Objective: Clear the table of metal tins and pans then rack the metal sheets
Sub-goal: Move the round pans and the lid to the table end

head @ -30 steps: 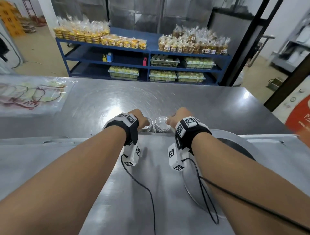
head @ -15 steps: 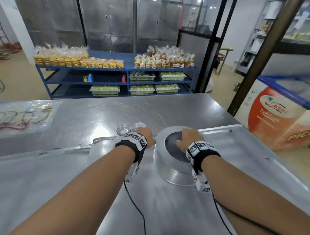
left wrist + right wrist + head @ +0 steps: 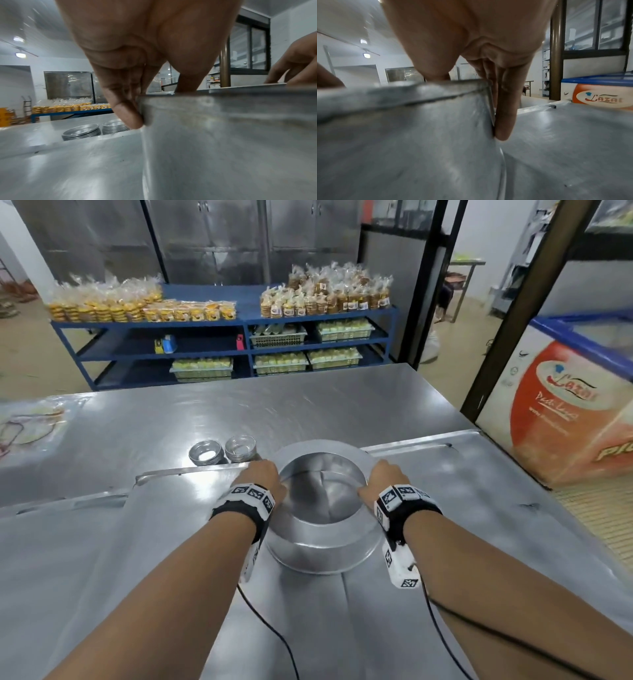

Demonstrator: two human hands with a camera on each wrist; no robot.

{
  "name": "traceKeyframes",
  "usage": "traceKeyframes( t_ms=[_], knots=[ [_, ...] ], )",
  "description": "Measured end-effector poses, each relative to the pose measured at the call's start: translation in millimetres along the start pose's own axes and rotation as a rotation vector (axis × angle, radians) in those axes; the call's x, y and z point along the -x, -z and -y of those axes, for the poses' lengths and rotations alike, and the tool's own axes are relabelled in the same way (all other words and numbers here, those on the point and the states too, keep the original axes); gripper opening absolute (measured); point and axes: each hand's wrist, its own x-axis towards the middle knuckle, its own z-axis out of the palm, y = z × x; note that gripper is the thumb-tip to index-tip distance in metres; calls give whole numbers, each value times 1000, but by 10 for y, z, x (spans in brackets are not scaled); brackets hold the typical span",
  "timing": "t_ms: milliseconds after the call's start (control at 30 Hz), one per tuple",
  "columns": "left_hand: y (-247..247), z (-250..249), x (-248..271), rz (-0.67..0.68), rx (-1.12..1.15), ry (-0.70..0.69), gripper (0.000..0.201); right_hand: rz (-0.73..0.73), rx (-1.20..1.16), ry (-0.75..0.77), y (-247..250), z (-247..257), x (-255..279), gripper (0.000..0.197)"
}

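A large round metal pan (image 3: 322, 553) stands on flat metal sheets (image 3: 479, 508) that cover the near part of the steel table. My left hand (image 3: 263, 477) grips its left rim, thumb inside and fingers down the outer wall (image 3: 126, 115). My right hand (image 3: 380, 479) grips the right rim the same way, with its fingers (image 3: 505, 121) against the pan's wall (image 3: 402, 135). Two stacks of small metal tins (image 3: 222, 451) sit just beyond the sheets, left of the pan, also seen as stacked tins (image 3: 96, 130).
A clear plastic sheet (image 3: 30, 419) lies at the table's far left. Behind the table stands a blue shelf (image 3: 222, 337) of packaged baked goods. A chest freezer (image 3: 561, 412) and a dark post (image 3: 513, 313) stand to the right.
My hands left the small tins and moved right to the large pan; the left hand came onto its left rim and the right onto its right rim. The view swung right.
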Motion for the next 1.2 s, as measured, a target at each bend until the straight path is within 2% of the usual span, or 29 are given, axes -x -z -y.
traceKeyframes(
  t_ms=[167,267,300,400,467,600,667,767,867,933,1033,1100,1167,1200],
  knots=[
    [72,-25,90,-24,12,53,40,63,-123,-79,43,-35,-58,28],
    [200,-47,242,-29,29,87,33,51,-200,-141,76,-56,-16,45],
    [243,-51,305,-41,52,104,37,42,-224,-150,106,-68,33,52],
    [383,-72,557,-82,151,172,64,18,-267,-149,229,-106,229,62],
    [452,-95,781,-120,208,220,71,-26,-297,-146,335,-131,418,70],
    [614,-122,1323,-210,333,232,63,-176,-371,-83,462,-198,866,67],
    [656,-53,1586,-193,493,210,66,-249,-417,-44,500,-257,1145,64],
    [618,71,1988,-161,829,173,93,-343,-496,19,532,-369,1579,58],
    [522,161,2406,-211,1126,171,110,-397,-611,75,500,-529,2003,53],
    [435,229,2629,-252,1275,168,102,-383,-744,121,452,-645,2250,47],
    [292,336,2923,-322,1457,125,53,-250,-1156,71,406,-787,2550,49],
    [187,363,3149,-320,1566,93,29,-159,-1267,-1,357,-917,2641,50],
    [106,343,3394,-310,1650,25,21,-125,-1256,9,371,-1001,2800,48],
    [61,331,3510,-302,1671,-9,25,-110,-1266,19,374,-1037,2869,47]
  ],
)
